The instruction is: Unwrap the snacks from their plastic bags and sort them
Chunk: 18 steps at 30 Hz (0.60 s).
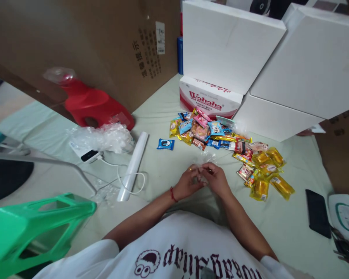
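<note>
Close together in front of my body, my left hand (189,181) and my right hand (215,177) both pinch a clear plastic bag (208,157). Its crinkled, see-through film shows just beyond my fingertips, and the part between the fingers is mostly hidden. A pile of wrapped snacks (200,131) lies beyond my hands in blue, pink, red and yellow packets. One small blue packet (165,144) sits apart at its left. Several yellow snack packets (269,168) lie to the right of my right hand.
Behind the snacks stand a Wahaba carton (211,99) and white boxes (229,46). At left are a red jug (95,102), crumpled plastic (113,137), a white tube (133,166) with a cable, and a green plastic stool (40,228). A black phone (318,213) lies at right.
</note>
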### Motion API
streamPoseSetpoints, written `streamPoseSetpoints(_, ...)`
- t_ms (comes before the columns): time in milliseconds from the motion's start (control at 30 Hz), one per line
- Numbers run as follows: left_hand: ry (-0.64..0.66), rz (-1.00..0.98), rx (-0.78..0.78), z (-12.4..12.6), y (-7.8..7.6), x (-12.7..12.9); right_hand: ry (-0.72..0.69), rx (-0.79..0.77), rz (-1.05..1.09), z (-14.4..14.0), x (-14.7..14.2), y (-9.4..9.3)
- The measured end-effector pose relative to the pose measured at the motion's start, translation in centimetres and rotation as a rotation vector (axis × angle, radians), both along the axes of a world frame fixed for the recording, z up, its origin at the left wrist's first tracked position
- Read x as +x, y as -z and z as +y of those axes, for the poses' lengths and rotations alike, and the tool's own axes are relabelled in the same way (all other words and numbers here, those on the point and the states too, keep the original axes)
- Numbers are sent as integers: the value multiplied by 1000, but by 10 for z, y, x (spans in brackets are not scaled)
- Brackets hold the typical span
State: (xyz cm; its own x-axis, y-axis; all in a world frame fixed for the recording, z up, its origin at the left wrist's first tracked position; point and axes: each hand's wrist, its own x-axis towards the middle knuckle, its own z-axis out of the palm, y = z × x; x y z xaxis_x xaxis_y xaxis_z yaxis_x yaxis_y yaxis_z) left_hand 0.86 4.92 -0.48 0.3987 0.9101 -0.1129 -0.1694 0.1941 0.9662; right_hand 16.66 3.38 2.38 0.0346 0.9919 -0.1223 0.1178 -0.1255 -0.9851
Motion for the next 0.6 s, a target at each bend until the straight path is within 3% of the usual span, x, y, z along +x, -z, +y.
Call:
streamPoseSetpoints(100, -137, -186, -278, 2, 7, -3, 33, 94, -69, 0, 2, -1)
streamPoseSetpoints(200, -220, -184, -490, 10, 11, 0, -40, 163, -94, -6, 6, -5)
streamPoseSetpoints(300, -160, -129, -465, 19, 10, 4, -41, 184, -73, -17, 15, -4)
streamPoseSetpoints(367, -181, -160, -445, 25, 9, 4, 107, 173, -50, -26, 28, 3)
streamPoseSetpoints(500, -265, -199, -454, 29, 13, -5, 608, 64, 220, -57, 59, 27)
streamPoseSetpoints(533, -278, -199, -453, 29, 15, -8, 682, 13, 278, -67, 67, 33)
streamPoseSetpoints(600, -302, -192, -450, 26, 19, -14, 689, -122, 263, -91, 79, 41)
